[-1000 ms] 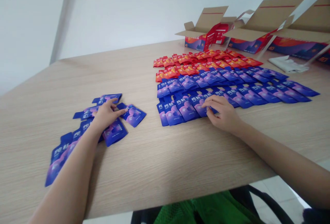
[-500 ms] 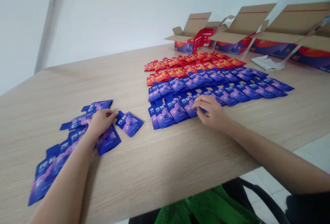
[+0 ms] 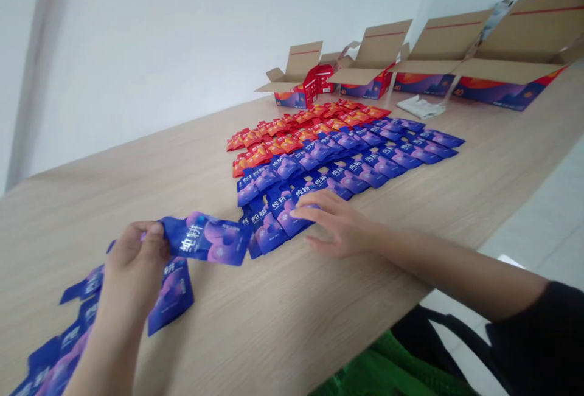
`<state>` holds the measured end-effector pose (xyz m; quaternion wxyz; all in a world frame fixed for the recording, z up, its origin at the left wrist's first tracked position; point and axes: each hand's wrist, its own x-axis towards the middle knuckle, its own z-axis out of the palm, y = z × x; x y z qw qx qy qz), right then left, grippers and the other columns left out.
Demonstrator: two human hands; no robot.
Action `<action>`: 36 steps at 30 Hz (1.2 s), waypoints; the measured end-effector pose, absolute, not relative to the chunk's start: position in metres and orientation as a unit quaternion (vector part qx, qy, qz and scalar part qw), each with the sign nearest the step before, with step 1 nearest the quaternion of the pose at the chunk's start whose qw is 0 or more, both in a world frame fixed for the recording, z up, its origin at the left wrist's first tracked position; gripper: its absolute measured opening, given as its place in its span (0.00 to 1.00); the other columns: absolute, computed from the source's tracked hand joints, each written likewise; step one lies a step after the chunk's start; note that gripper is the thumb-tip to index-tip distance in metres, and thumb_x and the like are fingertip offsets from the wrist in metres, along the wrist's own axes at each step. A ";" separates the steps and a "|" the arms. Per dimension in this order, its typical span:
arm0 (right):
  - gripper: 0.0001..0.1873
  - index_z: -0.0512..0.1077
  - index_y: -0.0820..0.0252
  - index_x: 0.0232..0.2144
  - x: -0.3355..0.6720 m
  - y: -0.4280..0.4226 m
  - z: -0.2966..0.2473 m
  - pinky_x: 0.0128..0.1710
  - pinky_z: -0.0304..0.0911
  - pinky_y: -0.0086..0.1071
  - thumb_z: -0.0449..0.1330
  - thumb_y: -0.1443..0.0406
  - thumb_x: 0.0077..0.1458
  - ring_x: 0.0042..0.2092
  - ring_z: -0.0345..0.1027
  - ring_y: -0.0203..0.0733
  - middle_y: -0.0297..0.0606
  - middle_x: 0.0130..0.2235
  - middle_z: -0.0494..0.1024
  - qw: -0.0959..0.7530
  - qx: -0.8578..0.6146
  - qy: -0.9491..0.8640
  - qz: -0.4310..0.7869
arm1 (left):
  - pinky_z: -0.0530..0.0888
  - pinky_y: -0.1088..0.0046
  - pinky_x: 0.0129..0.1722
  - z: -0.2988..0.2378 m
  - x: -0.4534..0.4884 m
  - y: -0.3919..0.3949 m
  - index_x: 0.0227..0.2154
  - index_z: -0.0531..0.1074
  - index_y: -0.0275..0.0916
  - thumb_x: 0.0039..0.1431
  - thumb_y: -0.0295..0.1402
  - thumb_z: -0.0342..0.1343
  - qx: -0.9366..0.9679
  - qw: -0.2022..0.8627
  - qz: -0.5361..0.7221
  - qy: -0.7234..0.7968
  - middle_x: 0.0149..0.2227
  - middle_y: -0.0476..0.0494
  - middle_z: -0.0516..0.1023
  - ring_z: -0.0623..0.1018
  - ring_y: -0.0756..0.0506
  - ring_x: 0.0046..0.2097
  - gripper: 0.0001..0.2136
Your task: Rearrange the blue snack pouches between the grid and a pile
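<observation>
My left hand [image 3: 139, 256] pinches a blue-purple pouch [image 3: 212, 241] by its spout end, raised above the table with its wide end pointing right. Beneath and beside that hand lie several loose blue pouches [image 3: 173, 295], partly covered by my hand and forearm. My right hand [image 3: 337, 222] hovers at the front row of blue pouches [image 3: 287, 210], its fingers apart and holding nothing. Whether its fingertips touch a pouch I cannot tell. Behind the overlapping blue rows lie rows of red-orange pouches [image 3: 287, 140].
Open cardboard boxes [image 3: 292, 98] with red and blue printing stand along the back right of the wooden table [image 3: 255, 323]. A white folded cloth or bag [image 3: 420, 106] lies before them. Something green [image 3: 392, 365] is at the front edge.
My left hand has lifted the single blue pouch off the table and turned it. My right hand's fingers have spread by the front row. The view has swung to the right.
</observation>
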<state>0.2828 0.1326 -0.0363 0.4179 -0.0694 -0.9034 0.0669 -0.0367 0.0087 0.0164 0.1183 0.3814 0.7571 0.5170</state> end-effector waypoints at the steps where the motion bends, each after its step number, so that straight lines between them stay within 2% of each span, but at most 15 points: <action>1: 0.22 0.65 0.64 0.56 0.282 0.127 -0.034 0.55 0.61 0.43 0.58 0.63 0.60 0.55 0.64 0.48 0.50 0.52 0.71 0.409 -0.056 -0.909 0.056 | 0.64 0.78 0.22 0.016 -0.026 0.010 0.30 0.63 0.41 0.55 0.41 0.58 0.364 0.174 0.556 0.726 0.19 0.56 0.64 0.64 0.51 0.21 0.11; 3: 0.24 0.64 0.62 0.58 0.281 0.117 -0.031 0.56 0.59 0.43 0.58 0.60 0.62 0.57 0.62 0.48 0.49 0.56 0.70 0.383 -0.028 -0.922 0.036 | 0.63 0.80 0.19 0.016 -0.003 0.014 0.29 0.63 0.41 0.51 0.43 0.63 0.340 0.253 0.593 0.685 0.18 0.58 0.64 0.63 0.53 0.20 0.15; 5: 0.21 0.66 0.58 0.58 0.280 0.109 -0.029 0.56 0.59 0.41 0.57 0.61 0.63 0.57 0.62 0.45 0.45 0.57 0.70 0.372 0.001 -0.928 0.019 | 0.64 0.82 0.19 0.016 0.018 0.017 0.29 0.63 0.41 0.48 0.44 0.66 0.344 0.291 0.585 0.674 0.17 0.58 0.66 0.64 0.54 0.19 0.18; 8: 0.15 0.72 0.53 0.52 0.281 0.104 -0.028 0.51 0.63 0.33 0.56 0.66 0.65 0.54 0.66 0.39 0.38 0.54 0.74 0.388 0.042 -0.921 -0.018 | 0.67 0.82 0.20 0.019 0.042 0.024 0.30 0.63 0.41 0.47 0.47 0.67 0.354 0.343 0.555 0.670 0.18 0.58 0.68 0.67 0.54 0.20 0.20; 11: 0.10 0.76 0.53 0.45 0.287 0.107 -0.023 0.49 0.65 0.29 0.56 0.66 0.65 0.50 0.69 0.35 0.34 0.49 0.78 0.412 0.073 -0.907 -0.054 | 0.68 0.83 0.18 0.027 0.059 0.037 0.29 0.64 0.40 0.46 0.44 0.67 0.338 0.381 0.557 0.656 0.18 0.58 0.68 0.67 0.55 0.19 0.19; 14: 0.10 0.76 0.56 0.45 0.298 0.114 -0.012 0.54 0.65 0.31 0.58 0.66 0.64 0.53 0.69 0.37 0.36 0.50 0.78 0.449 0.075 -0.888 -0.066 | 0.66 0.84 0.14 0.037 0.078 0.051 0.28 0.64 0.39 0.48 0.38 0.66 0.322 0.429 0.541 0.648 0.18 0.58 0.66 0.65 0.56 0.17 0.15; 17: 0.11 0.75 0.62 0.46 0.314 0.122 0.000 0.58 0.65 0.35 0.55 0.68 0.66 0.57 0.68 0.40 0.41 0.51 0.78 0.459 0.050 -0.886 -0.047 | 0.65 0.85 0.12 0.040 0.098 0.065 0.30 0.64 0.40 0.51 0.36 0.63 0.325 0.474 0.515 0.636 0.18 0.59 0.65 0.64 0.56 0.15 0.12; 19: 0.13 0.74 0.67 0.47 0.328 0.130 0.005 0.59 0.65 0.36 0.50 0.70 0.67 0.59 0.67 0.41 0.45 0.52 0.78 0.449 0.032 -0.893 -0.023 | 0.67 0.84 0.13 0.037 0.109 0.075 0.31 0.63 0.40 0.54 0.35 0.60 0.333 0.493 0.507 0.624 0.19 0.59 0.64 0.66 0.55 0.15 0.10; 21: 0.14 0.72 0.69 0.48 0.343 0.139 0.004 0.59 0.66 0.38 0.49 0.71 0.68 0.60 0.66 0.42 0.48 0.53 0.77 0.446 0.009 -0.895 -0.007 | 0.73 0.78 0.18 0.031 0.116 0.084 0.33 0.62 0.42 0.59 0.37 0.55 0.357 0.494 0.492 0.622 0.21 0.57 0.67 0.72 0.52 0.18 0.07; 24: 0.17 0.71 0.67 0.52 0.364 0.159 -0.002 0.59 0.67 0.39 0.48 0.74 0.66 0.59 0.68 0.41 0.47 0.53 0.78 0.466 -0.051 -0.883 -0.008 | 0.80 0.61 0.36 0.021 0.120 0.095 0.36 0.62 0.43 0.64 0.39 0.45 0.492 0.396 0.422 0.650 0.33 0.48 0.78 0.81 0.44 0.33 0.06; 27: 0.21 0.71 0.64 0.54 0.375 0.184 -0.014 0.59 0.67 0.37 0.47 0.77 0.63 0.57 0.70 0.39 0.46 0.52 0.78 0.476 -0.116 -0.871 -0.027 | 0.73 0.48 0.52 0.010 0.124 0.102 0.38 0.64 0.42 0.64 0.34 0.42 0.679 0.182 0.266 0.660 0.52 0.38 0.77 0.78 0.36 0.50 0.06; 29: 0.21 0.71 0.64 0.54 0.375 0.200 -0.024 0.58 0.68 0.35 0.48 0.77 0.63 0.56 0.72 0.39 0.45 0.52 0.79 0.462 -0.134 -0.876 -0.041 | 0.68 0.46 0.56 0.000 0.130 0.104 0.41 0.66 0.39 0.63 0.30 0.43 0.753 0.072 0.169 0.632 0.60 0.34 0.70 0.73 0.34 0.57 0.09; 31: 0.21 0.72 0.64 0.52 0.371 0.211 -0.036 0.56 0.69 0.34 0.48 0.77 0.63 0.54 0.73 0.39 0.44 0.50 0.79 0.438 -0.130 -0.888 -0.060 | 0.67 0.48 0.59 -0.011 0.137 0.105 0.47 0.68 0.37 0.63 0.28 0.43 0.791 0.011 0.114 0.601 0.64 0.33 0.66 0.69 0.34 0.61 0.13; 36: 0.20 0.73 0.65 0.52 0.355 0.219 -0.063 0.57 0.69 0.37 0.46 0.75 0.64 0.57 0.70 0.41 0.47 0.54 0.77 0.393 -0.120 -0.909 -0.074 | 0.67 0.49 0.59 -0.036 0.148 0.105 0.53 0.69 0.31 0.64 0.30 0.45 0.809 -0.049 0.079 0.580 0.61 0.32 0.69 0.69 0.33 0.60 0.17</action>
